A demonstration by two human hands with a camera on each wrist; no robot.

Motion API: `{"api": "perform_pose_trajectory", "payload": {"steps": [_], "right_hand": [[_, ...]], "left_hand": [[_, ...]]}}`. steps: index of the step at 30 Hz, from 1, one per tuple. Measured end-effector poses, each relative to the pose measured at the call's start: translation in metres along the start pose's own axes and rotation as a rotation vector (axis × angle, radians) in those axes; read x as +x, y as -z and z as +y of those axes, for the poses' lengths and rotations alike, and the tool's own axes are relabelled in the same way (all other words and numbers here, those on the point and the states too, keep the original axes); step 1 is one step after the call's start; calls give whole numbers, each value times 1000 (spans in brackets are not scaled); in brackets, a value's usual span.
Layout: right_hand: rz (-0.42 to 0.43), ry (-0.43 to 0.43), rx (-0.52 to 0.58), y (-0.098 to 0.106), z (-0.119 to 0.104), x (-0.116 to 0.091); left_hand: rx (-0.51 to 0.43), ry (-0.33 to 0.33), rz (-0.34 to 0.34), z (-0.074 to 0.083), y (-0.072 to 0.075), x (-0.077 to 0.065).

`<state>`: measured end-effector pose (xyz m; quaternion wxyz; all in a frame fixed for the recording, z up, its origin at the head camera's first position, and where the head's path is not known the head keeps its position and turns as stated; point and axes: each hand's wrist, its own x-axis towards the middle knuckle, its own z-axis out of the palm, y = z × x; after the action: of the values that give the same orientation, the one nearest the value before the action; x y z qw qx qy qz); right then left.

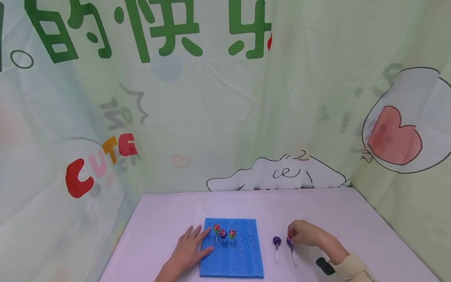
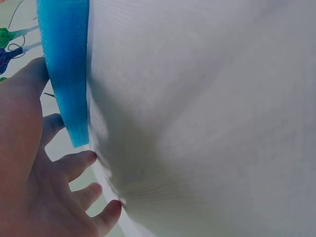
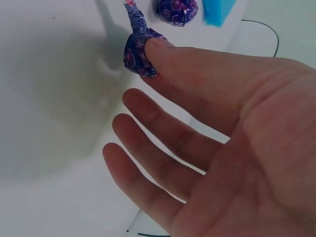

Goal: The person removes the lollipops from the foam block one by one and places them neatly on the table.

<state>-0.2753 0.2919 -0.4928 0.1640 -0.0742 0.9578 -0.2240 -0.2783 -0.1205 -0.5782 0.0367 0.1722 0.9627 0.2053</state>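
Observation:
A blue foam board [image 1: 230, 258] with rows of small holes lies on the table. Three lollipops stand upright in it: a red-green one [image 1: 216, 227], a purple-red one [image 1: 222, 234] and another red-green one [image 1: 232, 234]. With fingers spread, my left hand [image 1: 186, 250] rests on the board's left edge and the table beside it. Right of the board, my right hand [image 1: 306, 234] pinches the purple-wrapped head of a lollipop [image 3: 134, 54] between thumb and index finger; its white stick points toward me. A second purple lollipop [image 1: 276, 241] lies just left of it.
The pale table [image 1: 169, 211] is enclosed by printed curtains [image 1: 211, 117] at the back and both sides. A dark band with a black device [image 1: 325, 266] sits at the right wrist, by a cream sleeve [image 1: 352, 268].

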Motion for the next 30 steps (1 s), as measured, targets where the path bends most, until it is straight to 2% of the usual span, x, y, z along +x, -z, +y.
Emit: {"api": "perform_pose_trajectory", "payload": {"steps": [20,26,30], "right_hand": [[28,-4,-31,-6,-1,2],[0,-9,-28,-4,-5,1],[26,-12,-35,0,-11,-1]], "left_hand": [[3,-6,4,0,1,-1],[-8,4,0,1,1,-1],[-9,8,-2,0,0,-1]]}}
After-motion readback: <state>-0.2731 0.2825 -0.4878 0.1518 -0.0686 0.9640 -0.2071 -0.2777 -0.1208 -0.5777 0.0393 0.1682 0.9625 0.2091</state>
